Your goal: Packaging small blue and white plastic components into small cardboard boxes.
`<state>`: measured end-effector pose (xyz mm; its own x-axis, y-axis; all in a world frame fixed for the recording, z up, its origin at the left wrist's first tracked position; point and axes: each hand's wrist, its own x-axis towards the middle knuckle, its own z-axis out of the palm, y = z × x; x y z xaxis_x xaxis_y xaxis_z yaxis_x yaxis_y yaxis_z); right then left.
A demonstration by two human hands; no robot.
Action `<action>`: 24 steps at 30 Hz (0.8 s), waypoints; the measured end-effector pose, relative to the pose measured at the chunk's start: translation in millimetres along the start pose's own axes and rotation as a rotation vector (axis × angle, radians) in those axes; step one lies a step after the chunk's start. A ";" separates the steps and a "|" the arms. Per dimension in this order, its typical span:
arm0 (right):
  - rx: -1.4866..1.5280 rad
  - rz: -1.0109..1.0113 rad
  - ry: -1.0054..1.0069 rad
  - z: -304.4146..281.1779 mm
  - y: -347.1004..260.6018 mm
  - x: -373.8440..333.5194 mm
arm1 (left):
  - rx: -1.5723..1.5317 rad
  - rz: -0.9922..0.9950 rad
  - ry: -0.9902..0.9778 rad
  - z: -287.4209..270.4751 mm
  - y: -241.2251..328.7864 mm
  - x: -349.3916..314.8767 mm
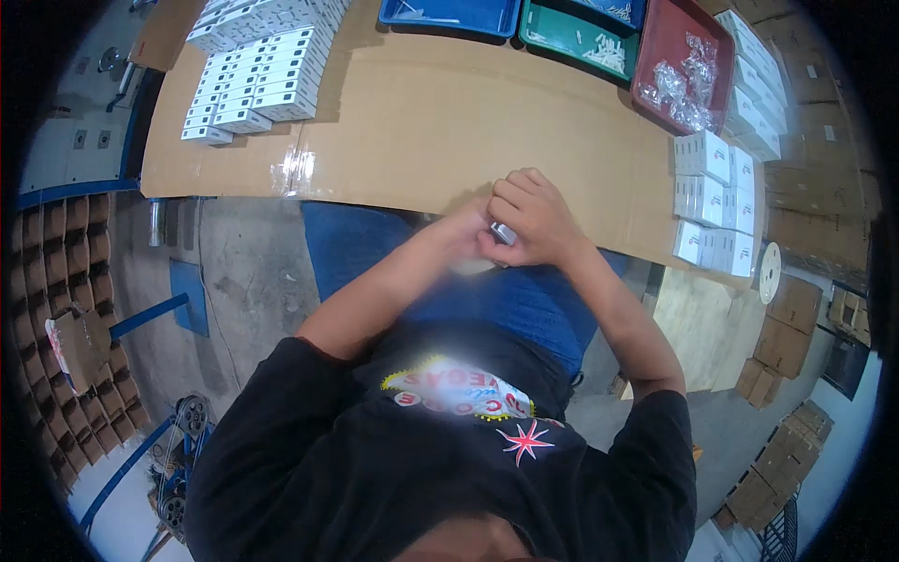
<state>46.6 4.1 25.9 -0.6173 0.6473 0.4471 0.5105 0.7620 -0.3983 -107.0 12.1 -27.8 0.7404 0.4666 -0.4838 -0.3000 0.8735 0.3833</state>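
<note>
A cardboard-covered table point(449, 112) carries stacked white boxes point(272, 80) at its far left and more white boxes point(714, 192) along its right side. Along its far edge sit a blue tray point(459, 30), a green tray point(551, 33) of small white pieces point(609, 54) and a red tray point(682, 19) of clear plastic packets point(688, 89). Brown cartons point(787, 323) stand beyond, at right.

I've got left forearm point(384, 288) and right forearm point(626, 314) angled inward, elbows bent outward, left hand point(464, 230) and right hand point(536, 220) touching near mid-view, right fingers point(507, 194) curled in, left fingers mostly hidden.
</note>
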 end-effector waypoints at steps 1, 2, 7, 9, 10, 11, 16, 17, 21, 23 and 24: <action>-0.006 -0.001 -0.013 -0.6 0.5 -1.0 | -0.017 -0.008 -0.021 2.2 1.5 -0.1; -0.007 0.000 -0.014 -1.6 0.1 -1.8 | -0.018 -0.009 -0.022 4.7 1.2 -0.3; 0.007 -0.002 -0.030 -7.5 -2.0 2.5 | 0.048 0.047 0.042 -23.4 -16.1 14.1; 0.004 0.000 -0.031 -8.8 -1.8 2.2 | 0.046 0.038 0.039 -28.8 -20.0 17.8; 0.003 0.001 -0.030 -9.1 -1.2 1.7 | 0.045 0.028 0.038 -27.8 -19.6 17.7; 0.001 0.005 -0.030 -9.9 -0.7 0.7 | 0.046 0.025 0.036 -15.1 -13.5 12.8; -0.015 -0.018 -0.017 -15.9 -0.1 2.4 | 0.058 0.010 0.020 17.0 -1.3 1.1; -0.015 -0.021 -0.017 -17.6 -0.7 3.6 | 0.057 0.012 0.020 14.3 -2.1 4.8; -0.116 -0.019 0.101 -44.8 4.7 5.5 | -0.055 0.125 -0.041 -7.8 22.7 8.3; -0.183 0.039 0.100 -63.9 12.9 4.6 | -0.052 0.166 -0.128 -5.3 35.6 2.2; -0.188 0.042 0.103 -65.8 17.7 2.3 | -0.032 0.148 -0.104 -0.8 39.4 1.3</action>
<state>93.6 20.2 72.6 -0.5339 0.6698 0.5161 0.6433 0.7179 -0.2662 -118.3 47.2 -14.0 0.7447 0.5746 -0.3396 -0.4275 0.8014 0.4183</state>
